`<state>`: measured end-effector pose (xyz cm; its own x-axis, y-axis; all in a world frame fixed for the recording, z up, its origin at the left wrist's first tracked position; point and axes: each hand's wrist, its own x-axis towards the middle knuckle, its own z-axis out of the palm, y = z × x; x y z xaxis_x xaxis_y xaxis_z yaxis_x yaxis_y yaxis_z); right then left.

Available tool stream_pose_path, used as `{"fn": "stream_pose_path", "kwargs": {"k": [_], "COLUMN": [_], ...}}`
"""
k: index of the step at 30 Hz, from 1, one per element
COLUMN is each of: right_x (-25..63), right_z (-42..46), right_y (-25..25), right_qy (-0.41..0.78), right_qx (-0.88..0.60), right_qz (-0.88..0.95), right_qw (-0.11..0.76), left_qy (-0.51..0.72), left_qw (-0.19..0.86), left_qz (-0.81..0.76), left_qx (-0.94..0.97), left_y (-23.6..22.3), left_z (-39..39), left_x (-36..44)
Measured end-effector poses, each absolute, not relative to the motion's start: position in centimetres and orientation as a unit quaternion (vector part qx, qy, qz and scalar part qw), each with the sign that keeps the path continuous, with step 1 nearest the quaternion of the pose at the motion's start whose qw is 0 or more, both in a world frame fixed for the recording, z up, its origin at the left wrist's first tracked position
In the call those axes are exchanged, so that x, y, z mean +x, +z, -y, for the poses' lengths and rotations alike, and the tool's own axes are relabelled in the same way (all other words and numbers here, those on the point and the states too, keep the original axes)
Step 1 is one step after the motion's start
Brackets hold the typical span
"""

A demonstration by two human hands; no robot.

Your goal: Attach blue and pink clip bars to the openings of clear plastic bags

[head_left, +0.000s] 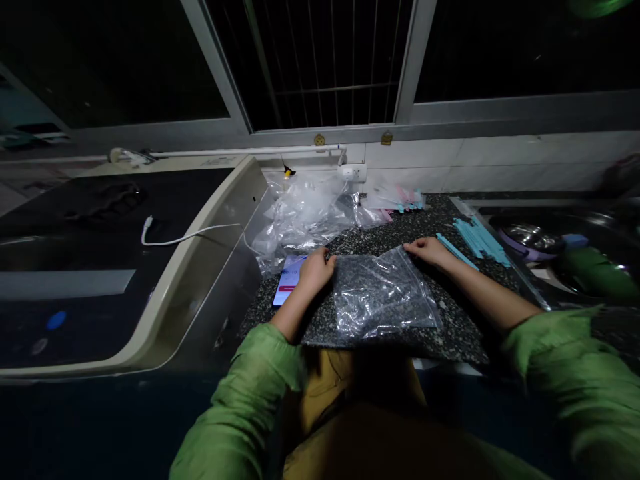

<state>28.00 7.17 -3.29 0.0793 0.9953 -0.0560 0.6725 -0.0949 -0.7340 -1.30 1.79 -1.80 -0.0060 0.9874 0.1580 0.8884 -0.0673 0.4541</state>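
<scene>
A clear plastic bag [383, 297] lies flat on the speckled stone counter [320, 327] in front of me. My left hand [318, 268] has its fingers closed at the bag's upper left corner. At the upper right corner, my right hand [425, 251] pinches the bag between thumb and fingers. Partly covered by my left hand and wrist, a lit phone [287, 280] rests on the counter. Just beyond my right wrist lie several light blue strips [480, 241], one of them apart from the pile.
A heap of clear plastic bags [305, 210] fills the back left of the counter. Behind stand more packets with pink and blue strips [400, 199]. A washing machine [210, 267] borders the left, a sink with a metal bowl [530, 237] the right. A white cable [200, 231] crosses the machine.
</scene>
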Motion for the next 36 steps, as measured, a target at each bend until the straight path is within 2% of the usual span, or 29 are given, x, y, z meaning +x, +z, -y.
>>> {"fn": "stream_pose_path", "kwargs": {"k": [5,9,15,18,29,34,36], "right_x": [26.1,26.0,26.8,27.0,27.5,27.5,27.5], "right_z": [-8.3,-7.6,-6.8,-6.6,-7.1,-7.5,-7.4], "right_y": [-4.0,-3.7,-2.4,-2.0,-1.4,-1.6,-1.8], "right_qy": [0.371,0.392,0.428,0.431,0.403,0.4,0.414], "right_qx": [-0.666,-0.636,-0.587,-0.585,-0.575,-0.562,-0.564], "right_qz": [0.591,0.596,0.589,0.577,0.573,0.57,0.564], "right_qw": [0.263,0.295,0.355,0.373,0.423,0.446,0.439], "left_qy": [0.159,0.201,0.368,0.454,0.552,0.508,0.507], "left_qw": [0.097,0.07,0.304,0.375,0.462,0.551,0.557], "left_qz": [-0.725,-0.715,-0.646,-0.605,-0.541,-0.495,-0.49], "left_qx": [0.664,0.665,0.596,0.536,0.435,0.439,0.44], "left_y": [-2.8,-4.0,-5.0,-4.9,-4.6,-5.2,-5.3], "left_z": [-3.8,-4.3,-5.4,-5.1,-4.0,-3.1,-2.8], "left_x": [-0.1,-0.5,-0.7,-0.5,-0.4,-0.2,0.0]}}
